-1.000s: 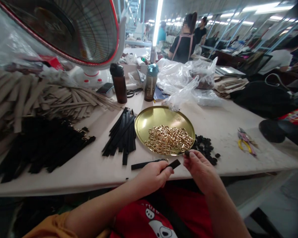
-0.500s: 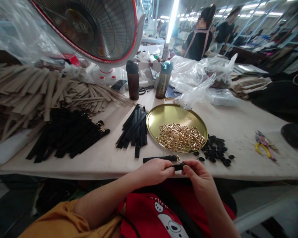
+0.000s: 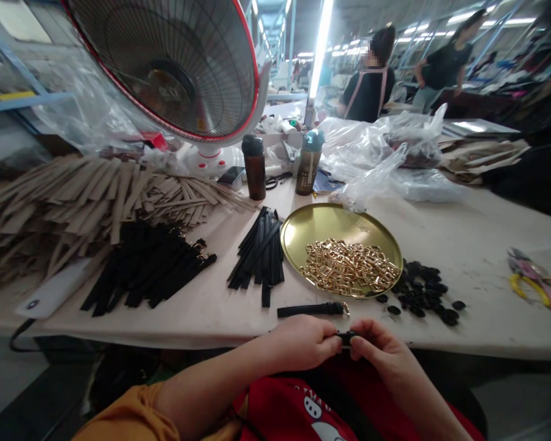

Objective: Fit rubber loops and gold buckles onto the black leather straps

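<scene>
At the table's front edge, my left hand (image 3: 305,342) and my right hand (image 3: 379,346) pinch a short black strap (image 3: 346,337) between them, fingers closed on either end. Most of the strap is hidden by the fingers. Just beyond them lies another black strap (image 3: 310,310) with a gold buckle at its right end. A round gold tray (image 3: 303,223) behind it holds a heap of small gold buckles (image 3: 349,266). Small black round pieces (image 3: 422,291) are scattered to the tray's right. Left of the tray is a bundle of flat black strips (image 3: 259,254).
A pile of black straps with gold buckles (image 3: 142,263) and beige strips (image 3: 73,202) cover the left. Behind stand a fan (image 3: 174,79), a dark bottle (image 3: 254,168) and a blue-lidded bottle (image 3: 308,165). Pliers (image 3: 532,285) lie far right. Two people are in the background.
The camera view has shifted, so the table's things appear lower and farther right. Both hands keep hold of the black strap. A background person has changed posture.
</scene>
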`<state>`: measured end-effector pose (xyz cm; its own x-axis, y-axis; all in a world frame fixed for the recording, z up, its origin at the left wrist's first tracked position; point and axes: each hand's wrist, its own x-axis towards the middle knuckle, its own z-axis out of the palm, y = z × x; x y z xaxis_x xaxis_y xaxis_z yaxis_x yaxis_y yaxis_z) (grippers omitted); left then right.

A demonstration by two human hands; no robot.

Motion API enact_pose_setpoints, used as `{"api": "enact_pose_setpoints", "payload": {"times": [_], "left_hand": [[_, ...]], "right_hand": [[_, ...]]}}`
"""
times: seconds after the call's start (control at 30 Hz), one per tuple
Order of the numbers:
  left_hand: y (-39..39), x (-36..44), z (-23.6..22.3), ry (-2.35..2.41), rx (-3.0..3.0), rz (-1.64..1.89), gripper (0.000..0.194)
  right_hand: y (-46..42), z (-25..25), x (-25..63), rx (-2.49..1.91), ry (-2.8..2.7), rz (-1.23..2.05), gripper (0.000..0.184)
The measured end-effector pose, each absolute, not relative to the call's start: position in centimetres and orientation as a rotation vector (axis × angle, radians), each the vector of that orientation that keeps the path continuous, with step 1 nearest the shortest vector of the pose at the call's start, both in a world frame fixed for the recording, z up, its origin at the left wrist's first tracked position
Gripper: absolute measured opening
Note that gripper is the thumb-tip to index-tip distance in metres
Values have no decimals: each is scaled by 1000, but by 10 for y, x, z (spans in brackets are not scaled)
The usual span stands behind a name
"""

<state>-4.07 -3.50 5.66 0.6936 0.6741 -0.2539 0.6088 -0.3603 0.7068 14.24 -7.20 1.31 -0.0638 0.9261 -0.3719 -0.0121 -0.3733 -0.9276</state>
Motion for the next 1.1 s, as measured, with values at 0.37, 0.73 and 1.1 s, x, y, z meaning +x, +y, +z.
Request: {"api": "enact_pose_setpoints", "payload": {"times": [0.37,0.73,1.1], "left_hand": [[-37,-42,60,908,2147,20,32],[-32,-43,70,881,1833,88,27],[-21,-48,43,994,1375,443,34]], "right_hand": [[-83,11,133,-1354,-978,1562,31],[-77,13,129,-1296,-898,1505,28],[-60,6,114,-1397,-958,1390,34]]}}
